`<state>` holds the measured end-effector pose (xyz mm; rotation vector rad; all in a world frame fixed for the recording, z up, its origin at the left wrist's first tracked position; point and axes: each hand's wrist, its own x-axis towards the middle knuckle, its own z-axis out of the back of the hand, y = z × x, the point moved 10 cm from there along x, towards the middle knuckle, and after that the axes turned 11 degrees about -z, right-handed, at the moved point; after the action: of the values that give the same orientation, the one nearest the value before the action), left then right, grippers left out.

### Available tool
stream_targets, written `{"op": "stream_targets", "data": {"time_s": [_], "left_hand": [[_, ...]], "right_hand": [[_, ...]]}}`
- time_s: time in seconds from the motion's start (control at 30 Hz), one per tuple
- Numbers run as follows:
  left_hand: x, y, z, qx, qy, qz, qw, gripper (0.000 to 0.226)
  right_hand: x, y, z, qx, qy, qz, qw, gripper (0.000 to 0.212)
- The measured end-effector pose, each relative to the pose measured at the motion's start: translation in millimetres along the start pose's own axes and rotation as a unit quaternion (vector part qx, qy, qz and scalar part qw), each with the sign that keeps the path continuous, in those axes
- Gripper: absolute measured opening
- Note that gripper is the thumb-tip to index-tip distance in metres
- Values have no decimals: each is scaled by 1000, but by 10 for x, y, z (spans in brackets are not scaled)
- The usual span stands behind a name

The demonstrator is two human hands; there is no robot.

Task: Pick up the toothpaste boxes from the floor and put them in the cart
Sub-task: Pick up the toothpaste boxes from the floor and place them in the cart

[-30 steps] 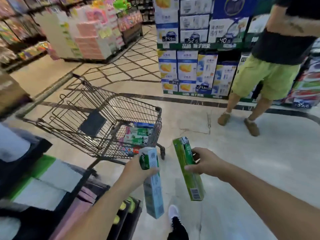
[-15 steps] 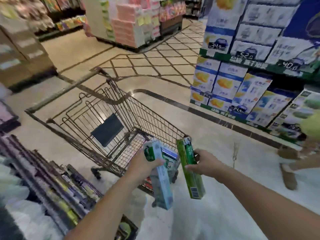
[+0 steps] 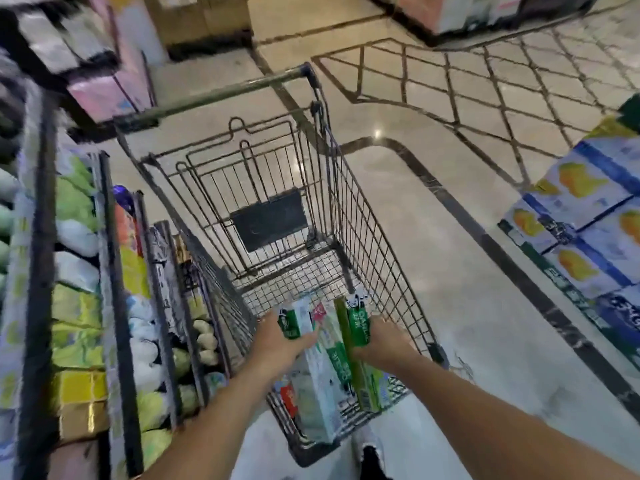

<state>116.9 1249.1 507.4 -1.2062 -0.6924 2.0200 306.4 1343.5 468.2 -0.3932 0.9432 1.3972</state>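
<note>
Green boxes (image 3: 360,327), seemingly over cart (image 3: 367,216)

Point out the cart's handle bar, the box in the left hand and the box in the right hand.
Cart handle bar (image 3: 221,93), head view, middle of the bar.
Pale box in left hand (image 3: 317,386), head view, its lower face.
Green box in right hand (image 3: 358,323), head view, its upper printed face.

one cart (image 3: 363,216), two hands (image 3: 277,344), two held boxes (image 3: 315,382)
</note>
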Motion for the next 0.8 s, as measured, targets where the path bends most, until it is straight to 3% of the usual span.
{"op": "stream_targets", "data": {"time_s": [0.17,0.3,0.37,0.67,0.8], "left_hand": [[298,644,-253,4,-34,122,992,87],[434,1005,-369,13,-45,182,982,43],[524,1087,-438,34,-38,190,980,55],[889,1118,-651,173,-34,173,969,62],[877,1073,-728,180,-15,147,973,77]], "right_hand": [[552,211,-468,-75,60,36,995,29],[823,280,-734,-112,63,52,990,29],[937,254,-811,-127,59,55,989,30],[1133,-2,-936,-195,65,71,976,39],[1058,-121,-822,-149,103,80,980,43]]}}
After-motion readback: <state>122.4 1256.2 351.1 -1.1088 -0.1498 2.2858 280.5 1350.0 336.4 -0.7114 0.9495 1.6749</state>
